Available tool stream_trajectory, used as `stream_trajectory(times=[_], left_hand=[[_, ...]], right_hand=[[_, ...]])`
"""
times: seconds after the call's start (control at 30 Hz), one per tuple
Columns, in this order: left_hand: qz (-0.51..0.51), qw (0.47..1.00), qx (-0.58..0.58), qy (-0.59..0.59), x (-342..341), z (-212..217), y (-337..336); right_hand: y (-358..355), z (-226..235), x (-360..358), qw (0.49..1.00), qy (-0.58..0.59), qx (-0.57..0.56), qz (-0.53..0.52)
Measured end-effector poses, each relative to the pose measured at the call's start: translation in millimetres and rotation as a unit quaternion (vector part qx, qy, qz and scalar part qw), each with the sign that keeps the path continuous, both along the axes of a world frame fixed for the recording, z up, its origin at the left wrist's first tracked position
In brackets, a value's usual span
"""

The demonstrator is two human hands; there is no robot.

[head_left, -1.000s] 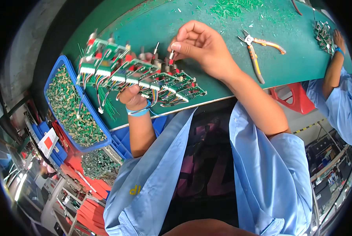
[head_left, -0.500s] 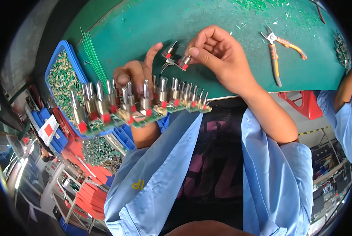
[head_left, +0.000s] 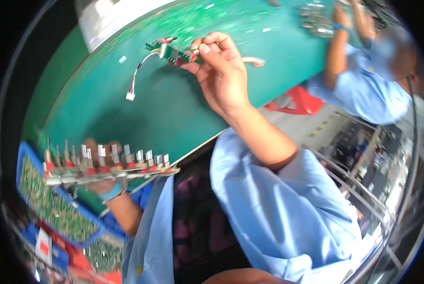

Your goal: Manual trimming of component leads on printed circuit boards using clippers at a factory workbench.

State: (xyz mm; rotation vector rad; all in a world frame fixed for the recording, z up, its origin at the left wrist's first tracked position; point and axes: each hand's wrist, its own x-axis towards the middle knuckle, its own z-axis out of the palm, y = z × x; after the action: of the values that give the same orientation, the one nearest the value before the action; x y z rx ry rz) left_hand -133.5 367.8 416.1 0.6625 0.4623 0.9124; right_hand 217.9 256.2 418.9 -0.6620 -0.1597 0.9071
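Right hand (head_left: 219, 66): it is pinching a small board (head_left: 173, 54) by its metal end, probably so that the wire lead (head_left: 138, 67) is hanging freely over the green table.
Left hand (head_left: 103, 185): it is gripping the board row (head_left: 79, 179) from below, fingertips blurring behind; the metal shafts are pointing upward, perhaps for protecting them.
Board row: it is hovering near the table's near-left corner, partly overlapping the blue bin (head_left: 20, 161).
Green table (head_left: 174, 128): green clippings (head_left: 188, 19) are lying toward its far edge.
Room: a co-worker (head_left: 363, 92) is sitting rightward, hands near loose boards (head_left: 316, 20); a red stool (head_left: 306, 102) is showing beyond the near edge.
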Motion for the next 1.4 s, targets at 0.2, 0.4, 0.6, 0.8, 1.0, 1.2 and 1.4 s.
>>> stream_trajectory(times=[0.2,0.4,0.6,0.8,1.0,1.2,1.4], left_hand=[[-0.066,0.973,0.077,0.208,12.3,-34.5,47.9],[-0.041,0.94,-0.056,0.334,61.4,-6.5,53.6],[-0.059,0.842,0.084,0.529,68.2,21.5,52.7],[-0.106,0.728,0.219,0.641,35.4,21.0,63.2],[-0.135,0.672,0.234,0.689,12.9,33.8,68.9],[0.184,0.718,0.251,0.623,0.2,77.4,43.2],[-0.014,0.566,0.521,0.639,89.4,57.1,-0.1]], right_hand=[[-87.2,12.9,141.2,0.976,0.031,-0.005,-0.214],[-139.1,-11.1,241.3,0.945,0.119,-0.01,-0.305],[-120.3,-26.7,288.2,0.93,0.158,-0.044,-0.328],[-114.7,-18.2,267.9,0.934,0.083,-0.129,-0.323],[-139.2,23.6,300.1,0.845,-0.324,-0.415,-0.092],[-66.8,61.6,351.2,0.432,-0.729,-0.482,0.225],[-22.9,44.8,349.2,0.336,-0.808,-0.47,0.119]])
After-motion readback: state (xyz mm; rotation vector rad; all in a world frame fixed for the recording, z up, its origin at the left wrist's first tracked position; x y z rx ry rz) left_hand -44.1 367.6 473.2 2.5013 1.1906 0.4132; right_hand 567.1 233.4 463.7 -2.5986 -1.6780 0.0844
